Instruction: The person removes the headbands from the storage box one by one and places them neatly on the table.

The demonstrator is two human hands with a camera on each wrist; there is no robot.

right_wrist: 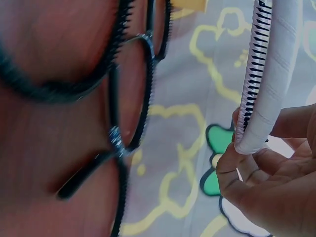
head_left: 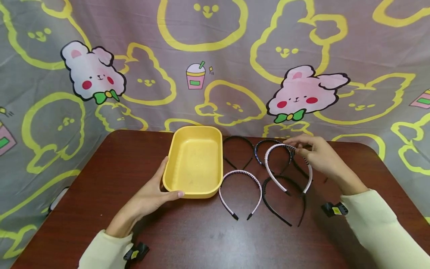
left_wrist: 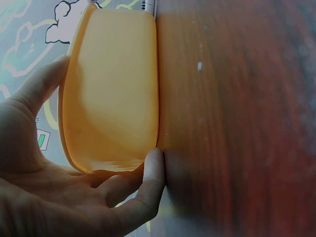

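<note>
At the left of the head view, my left hand (head_left: 147, 198) grips the near left corner of a yellow plastic basin (head_left: 193, 168). Its thumb lies on the basin's rim and its fingers go round the outer wall, as the left wrist view also shows. Above the headbands at the right, my right hand (head_left: 314, 149) pinches a white headband (head_left: 268, 164) at its curved top, the ends pointing down. In the right wrist view black comb teeth line the inside of this headband (right_wrist: 276, 84). The basin has nothing in it.
Right of the basin lie a pale headband (head_left: 240, 172), a black headband (head_left: 273, 213), a thin black headband (head_left: 250, 144) and a glittery dark blue headband (head_left: 256, 152). Another dark headband (head_left: 300, 169) is partly hidden by my right hand. A patterned cloth (head_left: 134, 112) hangs behind the brown table (head_left: 188, 235).
</note>
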